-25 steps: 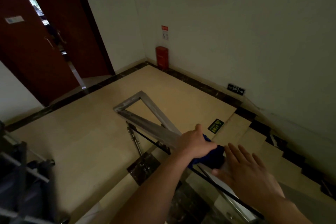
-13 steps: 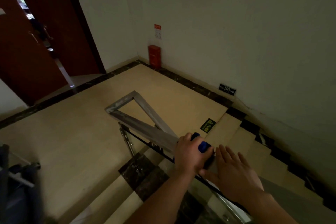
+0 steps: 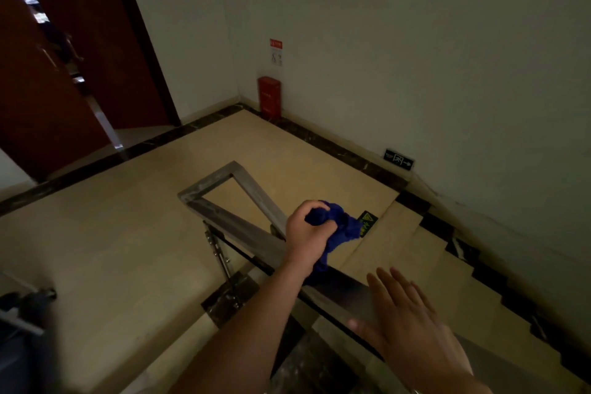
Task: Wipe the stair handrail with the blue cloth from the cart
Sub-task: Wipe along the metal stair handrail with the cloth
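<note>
A flat grey metal handrail (image 3: 233, 224) runs from a triangular bend over the landing down toward me. My left hand (image 3: 305, 233) is closed around a bunched blue cloth (image 3: 340, 227), held at the rail with a tail of cloth hanging over the rail's edge. My right hand (image 3: 406, 326) lies flat, fingers spread, on the rail nearer to me, empty. Part of the cart (image 3: 22, 329) shows blurred at the lower left.
Beige steps (image 3: 425, 265) descend on the right along a white wall. A red box (image 3: 269, 97) stands in the far corner. Dark red doors (image 3: 48, 99) are ajar at the left. A metal post (image 3: 220, 256) and glass panel stand under the rail.
My left hand has gathered the cloth into a bunch and lifted it slightly up the rail. My right hand has slid back down the rail, away from the left.
</note>
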